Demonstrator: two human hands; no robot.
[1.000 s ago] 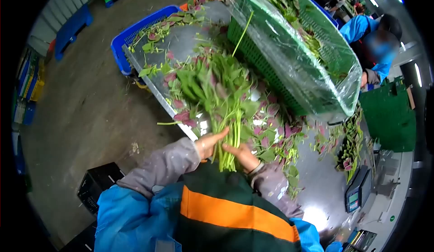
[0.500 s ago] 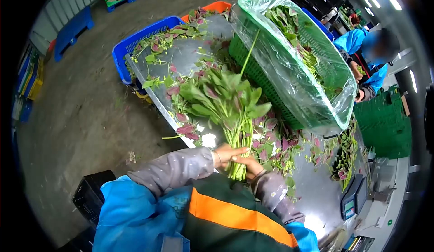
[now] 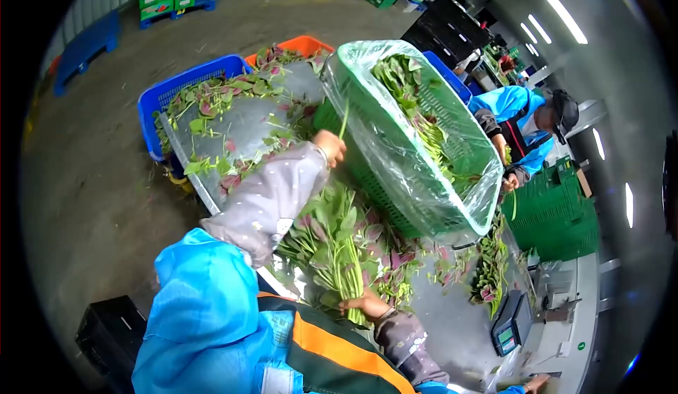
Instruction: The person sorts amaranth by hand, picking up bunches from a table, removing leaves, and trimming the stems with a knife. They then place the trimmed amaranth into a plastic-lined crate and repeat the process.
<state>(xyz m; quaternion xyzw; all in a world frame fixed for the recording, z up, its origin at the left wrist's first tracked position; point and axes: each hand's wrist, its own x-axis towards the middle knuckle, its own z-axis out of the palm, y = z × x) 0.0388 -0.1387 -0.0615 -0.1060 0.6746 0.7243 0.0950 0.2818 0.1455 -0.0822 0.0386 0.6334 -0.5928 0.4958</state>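
Observation:
My right hand [image 3: 365,304] is wrapped round the stems of a bunch of amaranth greens [image 3: 337,242], whose leaves point away from me over the table. My left hand [image 3: 329,147] reaches forward beside the green basket [image 3: 381,185]. Its fingers are closed at the lower end of a thin green strip [image 3: 345,120], which stands up along the basket's side. Clear plastic lines the basket, and more amaranth [image 3: 413,97] lies inside. Loose green and purple leaves [image 3: 212,101] are strewn over the metal table [image 3: 247,116].
Blue [image 3: 152,101] and orange [image 3: 304,43] crates adjoin the table's far end. A scale [image 3: 510,327] stands on the right. Beyond the basket, a co-worker in blue [image 3: 519,115] handles greens near stacked green crates [image 3: 554,217]. Another person's hand [image 3: 538,383] shows at lower right.
My left hand has left the bunch and moved forward to the green strip. My right hand keeps hold of the stems, and the bunch has tipped lower. The view has shifted.

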